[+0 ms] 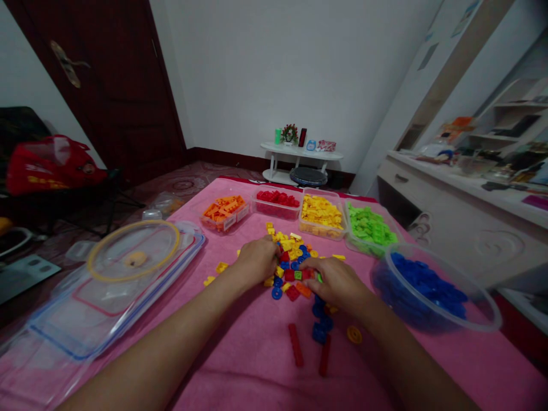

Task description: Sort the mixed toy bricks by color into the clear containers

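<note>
Pink cloth (257, 365), left hand (257, 260) and right hand (338, 282) on loose bricks (293, 248), each grip curled, cannot tell if clamped

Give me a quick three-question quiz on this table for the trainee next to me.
1. True or false: the left hand and the right hand both touch the mixed pile of pieces on the pink cloth.
2. Which colour fills the round bowl on the right? A red, B blue, C green.
3. Name the colours in the row of tubs beyond the pile, from left to right.
Key: 1 true. 2 B. 3 orange tub, red tub, yellow tub, green tub.
</note>
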### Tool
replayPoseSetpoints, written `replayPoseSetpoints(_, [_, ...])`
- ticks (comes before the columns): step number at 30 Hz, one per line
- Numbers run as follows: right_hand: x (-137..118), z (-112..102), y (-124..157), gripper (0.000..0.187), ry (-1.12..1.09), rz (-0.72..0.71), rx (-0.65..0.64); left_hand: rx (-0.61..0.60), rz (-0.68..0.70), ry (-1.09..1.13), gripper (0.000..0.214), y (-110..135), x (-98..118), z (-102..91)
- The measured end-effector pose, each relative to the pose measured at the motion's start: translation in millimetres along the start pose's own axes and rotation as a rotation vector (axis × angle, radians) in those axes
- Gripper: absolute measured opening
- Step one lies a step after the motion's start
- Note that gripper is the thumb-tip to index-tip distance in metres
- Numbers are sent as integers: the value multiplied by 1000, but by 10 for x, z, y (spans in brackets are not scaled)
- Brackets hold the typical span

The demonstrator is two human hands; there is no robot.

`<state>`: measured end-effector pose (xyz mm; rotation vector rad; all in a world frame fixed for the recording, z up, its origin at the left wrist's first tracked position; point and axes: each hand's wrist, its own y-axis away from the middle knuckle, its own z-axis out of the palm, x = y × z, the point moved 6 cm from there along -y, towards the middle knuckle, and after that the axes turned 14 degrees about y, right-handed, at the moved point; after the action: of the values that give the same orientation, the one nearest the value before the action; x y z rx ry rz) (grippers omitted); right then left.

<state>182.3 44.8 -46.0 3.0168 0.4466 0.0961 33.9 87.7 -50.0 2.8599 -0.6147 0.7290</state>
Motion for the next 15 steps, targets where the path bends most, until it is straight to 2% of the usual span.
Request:
replayPoseSetpoints(6, [-25,-81,34,35,74,57,20,-27,13,7,26,-2,-36,-8])
replayPoseSetpoints(11, [-198,-30,-9,29,96,43,-16,-99,-4,-18,21,4,-102,-31])
replayPoseSetpoints(15, [-178,6,-21,21,116,92,-14,-100,22,-11,18,13,-139,-46])
